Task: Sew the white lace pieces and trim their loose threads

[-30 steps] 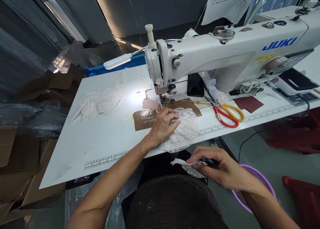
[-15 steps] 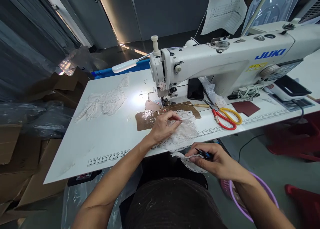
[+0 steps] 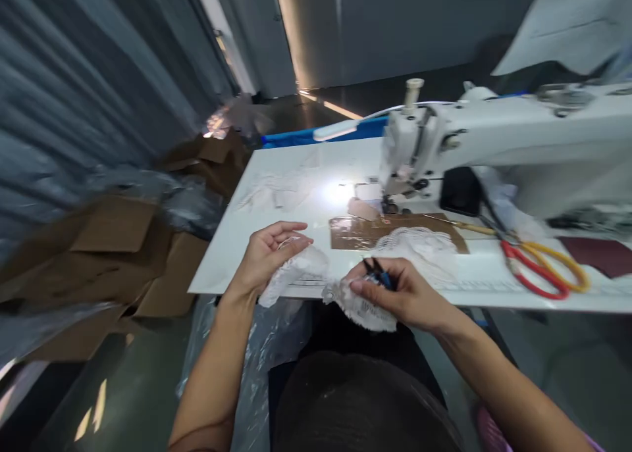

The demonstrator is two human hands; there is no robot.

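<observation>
My left hand (image 3: 261,258) is closed on a white lace piece (image 3: 307,268) above the table's front edge. My right hand (image 3: 407,294), just beyond that edge, grips another part of white lace (image 3: 365,312); whether the two parts join is unclear. Dark-bladed thread snips (image 3: 381,276) are also tucked in my right hand, blades pointing up and left. Behind it more white lace (image 3: 422,247) lies on a shiny brown strip (image 3: 348,235). The sewing machine's head (image 3: 407,143) stands above these, blurred by motion.
Red-and-yellow-handled scissors (image 3: 536,268) lie at the right, near a wooden-handled tool (image 3: 474,227) and a black phone (image 3: 460,190). Pale lace (image 3: 281,190) is spread at the table's far left. Cardboard boxes (image 3: 113,241) stand on the floor to the left.
The view has swung left. My left hand has come away from the lace by the machine and now holds lace farther left. My right hand keeps the snips and lace, now raised slightly.
</observation>
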